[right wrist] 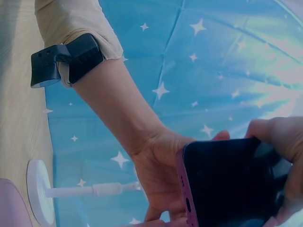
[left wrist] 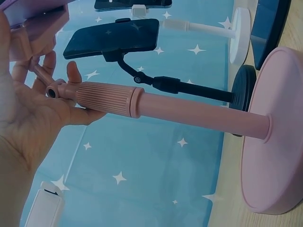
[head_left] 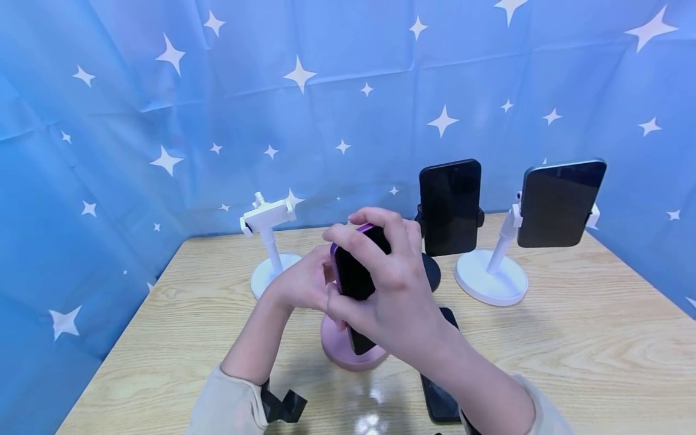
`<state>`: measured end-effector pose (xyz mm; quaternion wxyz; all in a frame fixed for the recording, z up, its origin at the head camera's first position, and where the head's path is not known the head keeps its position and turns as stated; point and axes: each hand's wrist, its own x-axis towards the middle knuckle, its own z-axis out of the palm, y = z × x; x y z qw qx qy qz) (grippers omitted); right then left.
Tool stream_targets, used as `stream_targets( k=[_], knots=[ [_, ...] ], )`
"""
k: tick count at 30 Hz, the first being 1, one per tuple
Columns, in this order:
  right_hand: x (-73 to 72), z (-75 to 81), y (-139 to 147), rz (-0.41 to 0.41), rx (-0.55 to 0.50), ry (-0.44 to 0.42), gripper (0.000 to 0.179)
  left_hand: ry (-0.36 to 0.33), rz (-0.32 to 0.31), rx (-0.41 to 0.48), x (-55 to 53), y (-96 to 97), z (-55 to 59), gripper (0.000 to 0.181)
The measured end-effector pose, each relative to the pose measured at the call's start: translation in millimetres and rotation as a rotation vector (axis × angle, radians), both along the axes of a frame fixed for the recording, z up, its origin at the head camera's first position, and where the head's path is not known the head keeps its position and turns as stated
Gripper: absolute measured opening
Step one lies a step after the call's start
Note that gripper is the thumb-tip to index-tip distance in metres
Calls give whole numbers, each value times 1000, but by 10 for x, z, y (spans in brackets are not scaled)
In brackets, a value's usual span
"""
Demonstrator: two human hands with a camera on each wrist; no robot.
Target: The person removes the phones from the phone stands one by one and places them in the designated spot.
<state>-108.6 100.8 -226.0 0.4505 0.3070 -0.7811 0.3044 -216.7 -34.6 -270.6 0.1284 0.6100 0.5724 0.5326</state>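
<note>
A purple-edged smartphone (head_left: 356, 272) with a dark screen is tilted above a pink phone stand (head_left: 339, 347). My right hand (head_left: 399, 290) grips the phone by its sides, thumb low and fingers over the top edge. My left hand (head_left: 307, 281) is behind the phone. The left wrist view shows the left hand (left wrist: 33, 113) holding the pink stand's neck joint, just above the ribbed collar (left wrist: 106, 98). There the pink holder (left wrist: 38, 40) lies against the phone's back. How firmly its clamp grips the phone is hidden.
A white stand (head_left: 269, 241) with a bare holder is at the back left. Behind my right hand a black stand bears a black phone (head_left: 451, 208); further right a white stand (head_left: 492, 278) bears another phone (head_left: 560, 205). One more phone (head_left: 440, 399) lies on the wooden table (head_left: 571, 362).
</note>
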Motion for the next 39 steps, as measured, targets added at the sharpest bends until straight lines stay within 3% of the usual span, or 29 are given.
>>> stream_targets(
  k=[6,14,20,24,28,31,35,39],
  knots=[
    [7,25,53,29,-43,-105,47,-52,-28,33,8,21,-18,43],
    [-50,5,115,72,-66,-209,51,-37,-15,129,30,91,-71,48],
    [98,141,151,202,-156,-303,50,-21,14,181,52,131,-99,48],
    [185,157,266,193,-145,-355,54,-11,70,199,62,123,-97,42],
    [213,40,501,56,-81,-452,58,27,159,240,36,136,-64,44],
    [225,-120,720,-53,-28,-585,57,58,249,286,-11,160,-30,46],
    [210,-472,1036,-161,50,-794,54,55,369,356,-106,194,-16,45],
    [146,-869,1328,-247,114,-883,55,55,440,441,-241,230,-12,44]
  ],
)
